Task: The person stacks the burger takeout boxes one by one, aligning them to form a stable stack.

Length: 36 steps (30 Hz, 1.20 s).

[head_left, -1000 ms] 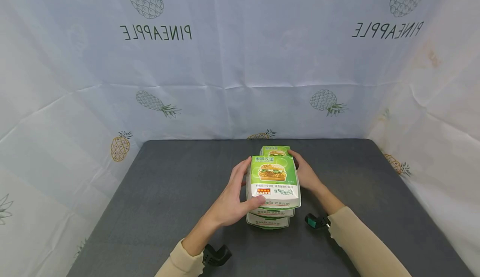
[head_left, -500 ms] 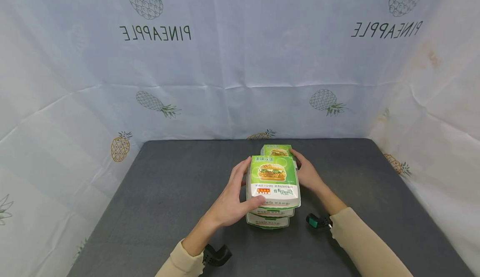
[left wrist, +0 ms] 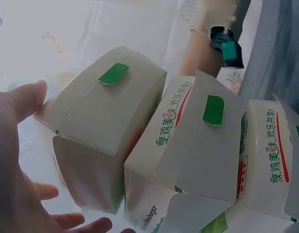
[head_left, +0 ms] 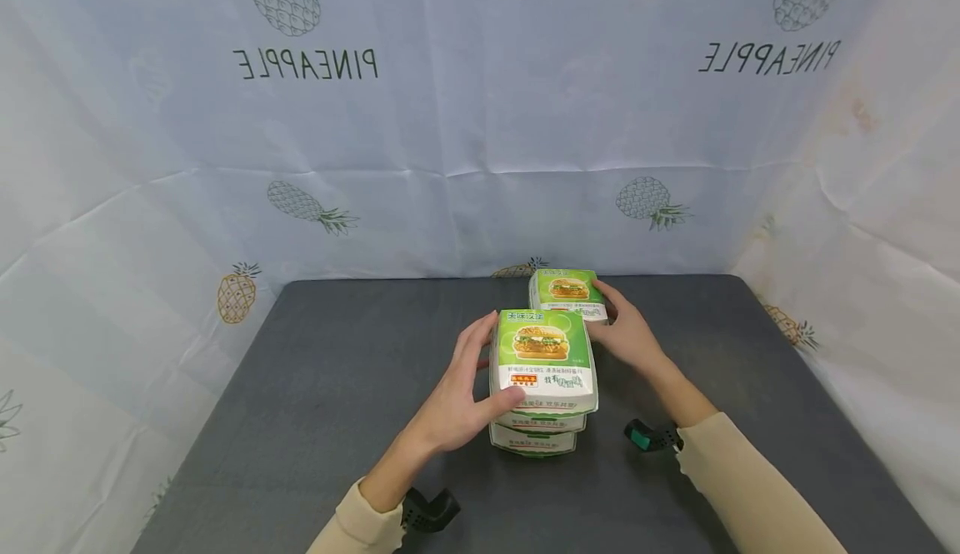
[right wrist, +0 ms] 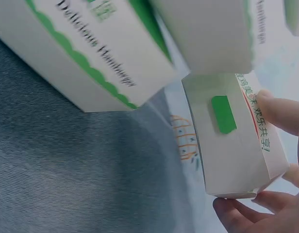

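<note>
A stack of three green-and-white hamburger boxes stands on the table, the top box [head_left: 543,362] showing a printed burger. My left hand [head_left: 456,400] lies against its left side, thumb on the front edge and fingers extended toward the far left corner. In the left wrist view, those fingers [left wrist: 76,221] are spread out beside the box. Behind the stack, my right hand [head_left: 628,329] holds another hamburger box [head_left: 568,286] by its right side. The right wrist view shows this held box [right wrist: 222,141] between thumb and fingers; the stack hides its lower part in the head view.
The dark grey tabletop [head_left: 360,371] extends around the boxes. A white curtain [head_left: 480,112] with printed pineapples hangs behind and at both sides. Black cameras [head_left: 430,511] are strapped to both wrists.
My right hand has moved away and to the right with the rear hamburger box, so more of its lid shows. The left hand and the front stack have hardly moved.
</note>
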### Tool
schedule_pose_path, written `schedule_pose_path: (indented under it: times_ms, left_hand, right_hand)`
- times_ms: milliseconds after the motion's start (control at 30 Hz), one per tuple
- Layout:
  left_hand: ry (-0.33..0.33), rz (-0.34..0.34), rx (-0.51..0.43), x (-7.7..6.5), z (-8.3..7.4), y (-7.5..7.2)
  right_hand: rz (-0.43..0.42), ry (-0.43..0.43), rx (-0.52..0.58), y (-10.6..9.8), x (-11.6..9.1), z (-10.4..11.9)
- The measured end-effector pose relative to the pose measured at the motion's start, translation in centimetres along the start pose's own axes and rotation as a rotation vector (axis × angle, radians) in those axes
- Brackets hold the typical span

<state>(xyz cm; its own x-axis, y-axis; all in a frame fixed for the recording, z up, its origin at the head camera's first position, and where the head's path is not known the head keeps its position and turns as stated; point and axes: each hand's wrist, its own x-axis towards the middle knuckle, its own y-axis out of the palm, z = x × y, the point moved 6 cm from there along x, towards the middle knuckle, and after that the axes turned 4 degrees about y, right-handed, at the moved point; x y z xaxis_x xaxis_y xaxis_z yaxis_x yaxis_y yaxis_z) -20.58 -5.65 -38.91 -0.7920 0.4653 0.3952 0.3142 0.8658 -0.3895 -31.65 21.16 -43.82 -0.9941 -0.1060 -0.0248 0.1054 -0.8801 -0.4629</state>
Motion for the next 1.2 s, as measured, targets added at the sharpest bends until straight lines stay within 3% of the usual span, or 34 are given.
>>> schedule_pose_path:
  times_ms: [367,1200]
  left_hand:
    - [-0.033,0.005,-0.003,0.0,-0.4,-0.4]
    - [0.004,0.017,0.041,0.2,-0.8,0.0]
  right_hand:
    - [-0.011,-0.031,0.011,-1.8,-1.1,3.1]
    - [-0.117,-0.114,-0.051,-5.8,-3.7,9.2]
